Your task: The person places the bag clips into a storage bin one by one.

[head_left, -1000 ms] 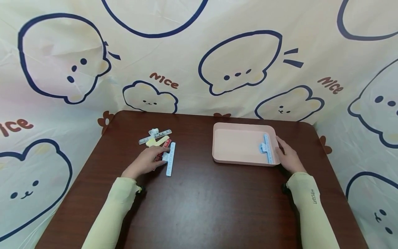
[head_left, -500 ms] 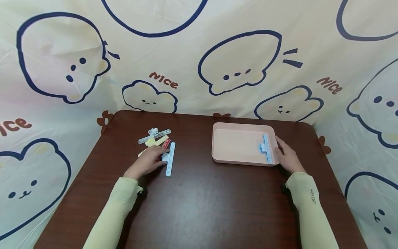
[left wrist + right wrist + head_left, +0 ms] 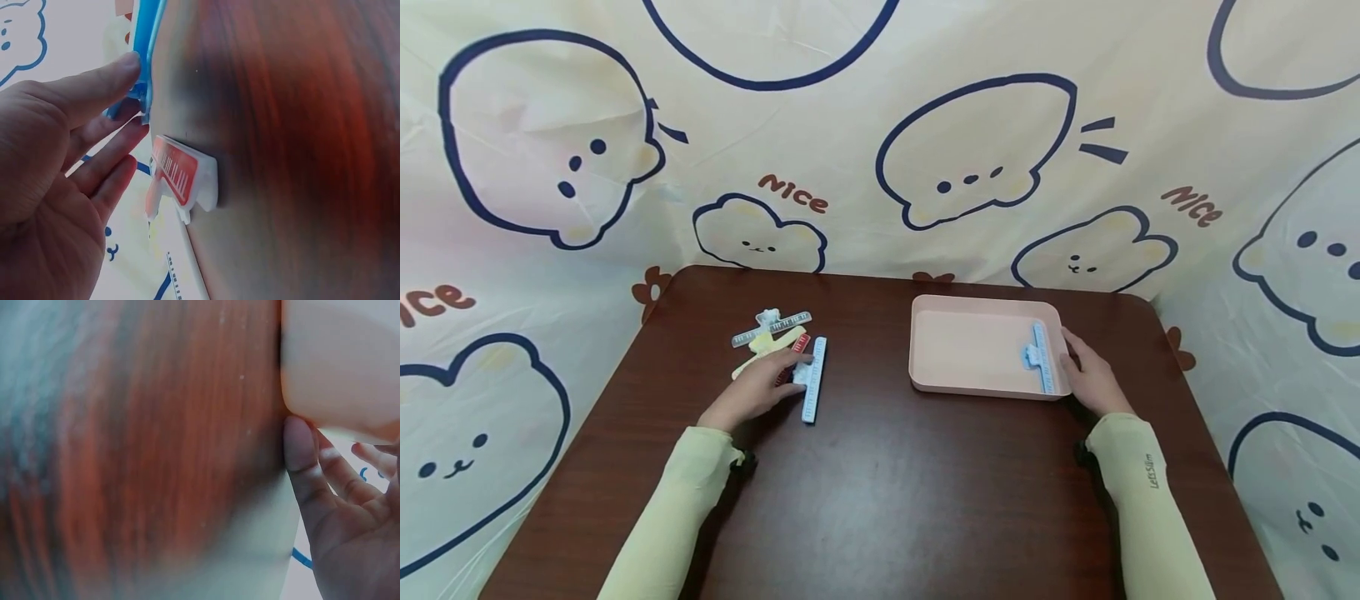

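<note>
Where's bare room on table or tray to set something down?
Free: the table between the held clip and pink tray; near table between the sleeves; the tray's left and middle. Crowded: around the left hand, with red clip, yellow clip and gray clip; the tray's right end, with blue clip inside, right hand at rim.

A light blue clip (image 3: 816,380) bore ruler-like markings; a red clip (image 3: 801,343) showed white marks, a yellow clip (image 3: 788,338) was pale in tone, and a grey clip (image 3: 793,322) carried whitish marks. The tray (image 3: 962,346) was plain pale pink, the bench (image 3: 910,492) dark reddish brown with wood grain. The sleeves (image 3: 681,492) were pale yellow-green; the cream backdrop cloth (image 3: 842,133) had navy cartoon outlines and brown "Nice" lettering.
</note>
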Available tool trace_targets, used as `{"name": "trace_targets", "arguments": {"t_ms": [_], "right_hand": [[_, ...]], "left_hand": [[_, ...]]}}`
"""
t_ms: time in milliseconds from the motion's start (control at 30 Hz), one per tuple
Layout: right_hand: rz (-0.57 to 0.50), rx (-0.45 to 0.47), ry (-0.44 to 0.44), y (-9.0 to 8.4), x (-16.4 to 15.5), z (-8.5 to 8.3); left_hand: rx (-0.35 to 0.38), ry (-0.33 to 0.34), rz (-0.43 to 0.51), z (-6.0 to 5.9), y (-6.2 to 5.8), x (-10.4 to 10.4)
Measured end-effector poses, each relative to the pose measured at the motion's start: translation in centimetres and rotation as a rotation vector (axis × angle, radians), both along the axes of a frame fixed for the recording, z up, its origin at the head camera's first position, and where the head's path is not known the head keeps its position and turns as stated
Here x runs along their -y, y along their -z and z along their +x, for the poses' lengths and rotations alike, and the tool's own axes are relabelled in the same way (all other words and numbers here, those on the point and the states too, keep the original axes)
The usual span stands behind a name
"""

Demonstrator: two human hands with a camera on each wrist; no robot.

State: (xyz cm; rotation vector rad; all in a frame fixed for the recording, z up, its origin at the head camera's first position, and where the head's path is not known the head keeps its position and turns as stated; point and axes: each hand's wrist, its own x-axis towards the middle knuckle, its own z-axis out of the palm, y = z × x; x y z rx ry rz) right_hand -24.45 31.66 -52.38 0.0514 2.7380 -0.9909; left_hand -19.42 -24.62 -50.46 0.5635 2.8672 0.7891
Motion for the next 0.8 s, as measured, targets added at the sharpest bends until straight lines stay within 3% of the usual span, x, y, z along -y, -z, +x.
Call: {"name": "trace_targets", "arguments": {"t_ms": [433, 800], "right_hand": [[0.001, 0.003, -0.006, 0.1, 0.8, -0.2], [0.003, 0.01, -0.017, -0.2, 1.2, -0.2]], "left_hand": [[0.062, -0.052, 0.118, -0.1, -0.7, -0.2], [0.017, -0.038, 0.177, -1.2, -0.9, -1.2]]}}
